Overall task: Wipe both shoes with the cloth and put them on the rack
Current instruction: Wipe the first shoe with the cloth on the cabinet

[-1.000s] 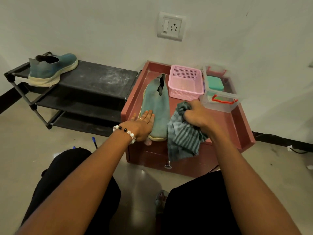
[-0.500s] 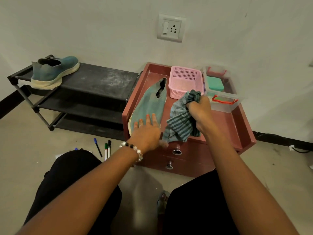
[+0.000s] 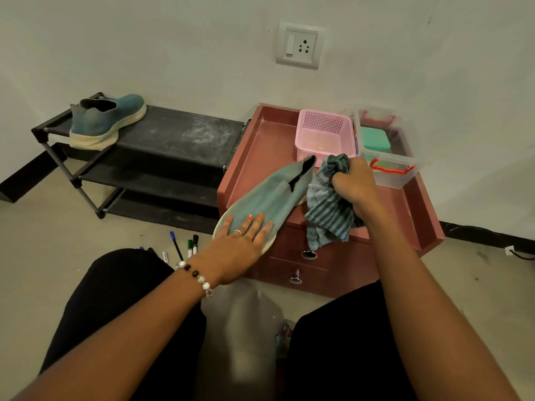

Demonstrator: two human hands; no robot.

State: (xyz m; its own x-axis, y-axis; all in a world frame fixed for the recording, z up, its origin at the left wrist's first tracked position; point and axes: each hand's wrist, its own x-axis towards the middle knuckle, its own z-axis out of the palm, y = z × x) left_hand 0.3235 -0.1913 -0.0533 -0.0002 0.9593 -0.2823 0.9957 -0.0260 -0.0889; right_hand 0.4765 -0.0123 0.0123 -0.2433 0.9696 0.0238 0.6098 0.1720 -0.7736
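Note:
A teal slip-on shoe [image 3: 272,195] lies slanted over the front left corner of the maroon drawer unit [image 3: 417,209], its toe hanging past the edge. My left hand [image 3: 243,241] rests on the toe with straight fingers; the thumb is hidden. My right hand [image 3: 353,186] grips a bunched striped grey-blue cloth [image 3: 327,218] right beside the shoe's heel opening, and the cloth hangs down over the top drawer. The second teal shoe [image 3: 107,120], with a thick white sole, stands on the left end of the black rack's [image 3: 179,137] top shelf.
A pink basket [image 3: 324,134] and a clear box with red handles [image 3: 388,160] stand at the back of the drawer unit's top. Several markers [image 3: 188,244] lie on the floor by my left knee. A wall socket [image 3: 299,44] is above.
The shoe has swung and slid toward the front left, so its toe now overhangs the corner. My right hand with the cloth moved back toward the shoe's heel.

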